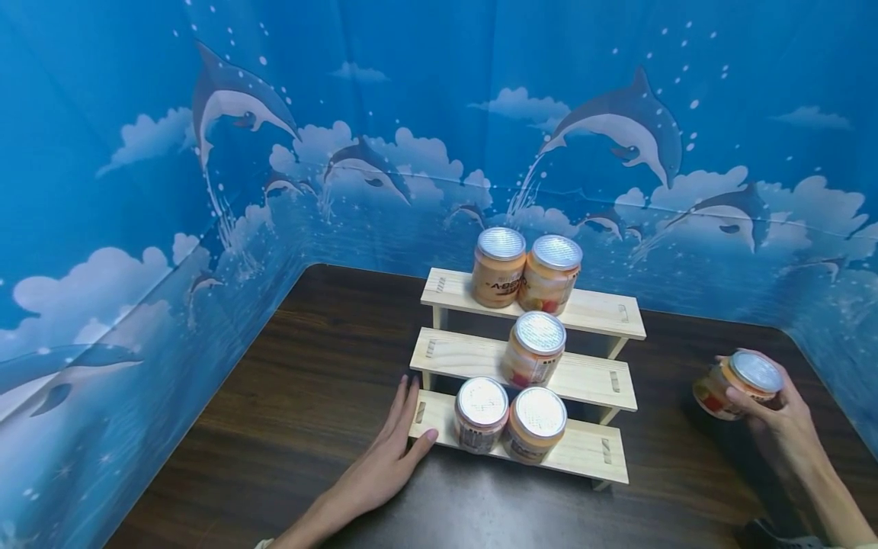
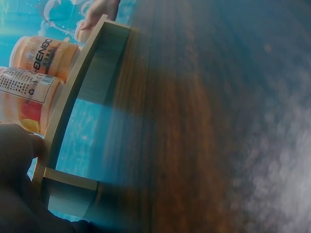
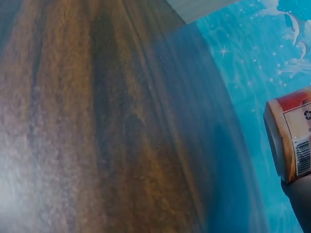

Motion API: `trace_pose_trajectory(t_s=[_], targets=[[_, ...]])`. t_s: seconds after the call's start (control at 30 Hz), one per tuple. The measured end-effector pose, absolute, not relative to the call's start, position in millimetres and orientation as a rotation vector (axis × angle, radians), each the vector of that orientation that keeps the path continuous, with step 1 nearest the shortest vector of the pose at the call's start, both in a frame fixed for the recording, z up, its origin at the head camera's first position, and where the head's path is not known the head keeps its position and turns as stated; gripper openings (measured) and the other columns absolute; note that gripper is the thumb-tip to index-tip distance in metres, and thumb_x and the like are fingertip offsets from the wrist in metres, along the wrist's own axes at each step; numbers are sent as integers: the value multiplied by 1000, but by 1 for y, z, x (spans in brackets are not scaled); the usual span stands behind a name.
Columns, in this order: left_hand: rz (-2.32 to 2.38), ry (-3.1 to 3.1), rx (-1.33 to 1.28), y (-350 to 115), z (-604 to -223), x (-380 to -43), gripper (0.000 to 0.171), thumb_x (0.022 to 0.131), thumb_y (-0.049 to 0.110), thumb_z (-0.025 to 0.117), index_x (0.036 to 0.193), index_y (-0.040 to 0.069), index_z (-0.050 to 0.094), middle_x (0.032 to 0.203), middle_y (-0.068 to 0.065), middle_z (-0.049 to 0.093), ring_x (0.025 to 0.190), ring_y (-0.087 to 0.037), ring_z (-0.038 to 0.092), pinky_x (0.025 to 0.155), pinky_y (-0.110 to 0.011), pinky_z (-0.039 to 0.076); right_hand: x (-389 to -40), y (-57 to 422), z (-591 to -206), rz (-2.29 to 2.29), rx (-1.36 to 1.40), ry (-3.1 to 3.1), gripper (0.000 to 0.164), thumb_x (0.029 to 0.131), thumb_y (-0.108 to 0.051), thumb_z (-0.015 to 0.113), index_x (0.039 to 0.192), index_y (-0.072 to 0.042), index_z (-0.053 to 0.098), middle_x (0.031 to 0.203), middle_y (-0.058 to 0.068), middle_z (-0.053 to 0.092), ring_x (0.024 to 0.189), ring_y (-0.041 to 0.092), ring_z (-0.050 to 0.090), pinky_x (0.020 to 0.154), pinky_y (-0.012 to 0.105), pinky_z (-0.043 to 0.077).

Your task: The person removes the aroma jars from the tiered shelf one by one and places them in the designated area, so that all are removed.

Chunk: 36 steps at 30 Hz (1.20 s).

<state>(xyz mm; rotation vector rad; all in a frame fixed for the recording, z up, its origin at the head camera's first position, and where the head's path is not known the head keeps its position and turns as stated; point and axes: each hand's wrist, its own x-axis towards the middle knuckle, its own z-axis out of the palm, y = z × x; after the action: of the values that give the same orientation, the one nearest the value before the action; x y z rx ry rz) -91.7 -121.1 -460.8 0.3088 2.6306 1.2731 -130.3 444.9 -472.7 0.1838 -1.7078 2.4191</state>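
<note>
At the right of the head view my right hand [image 1: 789, 427] grips a jar of fruit [image 1: 720, 393] with a silvery lid, thumb and fingers round its side. Part of that jar [image 3: 296, 141], with its barcode label, shows at the edge of the right wrist view. My left hand [image 1: 384, 465] rests at the left end of a pale wooden three-tier stand [image 1: 590, 451], its fingers stretched along the bottom step. Two jars [image 1: 482, 412] stand on the bottom step, one jar [image 1: 535, 351] on the middle step and two jars [image 1: 499, 267] on the top step.
Under everything lies a dark wooden table [image 1: 309, 366] with rounded far corners. A blue cloth backdrop [image 1: 425, 91] printed with dolphins rises behind it and along the sides. A dark object [image 1: 778, 534] lies near the right forearm at the bottom edge.
</note>
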Motion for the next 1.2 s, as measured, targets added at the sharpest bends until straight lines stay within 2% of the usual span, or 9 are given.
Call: trace_pose_trajectory(t_s=[0.17, 0.57, 0.87, 0.97, 1.1, 1.2], targets=[[1267, 2640, 314, -121, -461, -92, 86, 115, 51, 52, 178, 15, 5, 186, -11, -8, 169, -42, 8, 130, -71, 23, -133, 445, -477, 2445, 239, -1666, 62, 106, 19, 47, 155, -18, 52, 140, -5, 72, 122, 5, 67, 93, 19, 57], [1257, 2639, 314, -120, -459, -95, 86, 115, 53, 51, 178, 16, 5, 186, -10, -9, 169, -42, 8, 130, -72, 22, -135, 446, -481, 2421, 212, -1750, 62, 106, 17, 49, 156, -20, 46, 142, -10, 71, 123, 2, 65, 94, 16, 56], [1270, 2634, 310, -120, -461, -93, 86, 115, 53, 52, 178, 16, 5, 186, -10, -8, 169, -42, 9, 129, -73, 24, -134, 446, -488, 2344, 126, -1904, 65, 107, 15, 52, 156, -27, 49, 137, -17, 72, 118, -2, 65, 88, 15, 56], [1278, 2635, 311, -121, -461, -91, 86, 115, 52, 52, 178, 16, 5, 186, -10, -8, 169, -42, 9, 129, -73, 23, -133, 447, -489, 2248, 84, -2023, 65, 107, 12, 56, 156, -31, 49, 134, -22, 72, 112, -5, 62, 80, 13, 52], [1295, 2625, 317, -121, -461, -90, 86, 115, 51, 52, 178, 16, 5, 186, -10, -8, 169, -43, 9, 129, -73, 23, -131, 448, -491, 2204, 88, -2093, 66, 107, 11, 57, 157, -32, 47, 133, -24, 72, 111, -6, 61, 78, 14, 50], [1301, 2623, 324, -121, -460, -90, 86, 116, 50, 52, 178, 16, 4, 186, -10, -9, 169, -43, 8, 129, -73, 22, -133, 447, -492, 2288, 164, -2029, 66, 107, 15, 53, 157, -26, 43, 138, -19, 73, 119, -3, 64, 87, 14, 55]])
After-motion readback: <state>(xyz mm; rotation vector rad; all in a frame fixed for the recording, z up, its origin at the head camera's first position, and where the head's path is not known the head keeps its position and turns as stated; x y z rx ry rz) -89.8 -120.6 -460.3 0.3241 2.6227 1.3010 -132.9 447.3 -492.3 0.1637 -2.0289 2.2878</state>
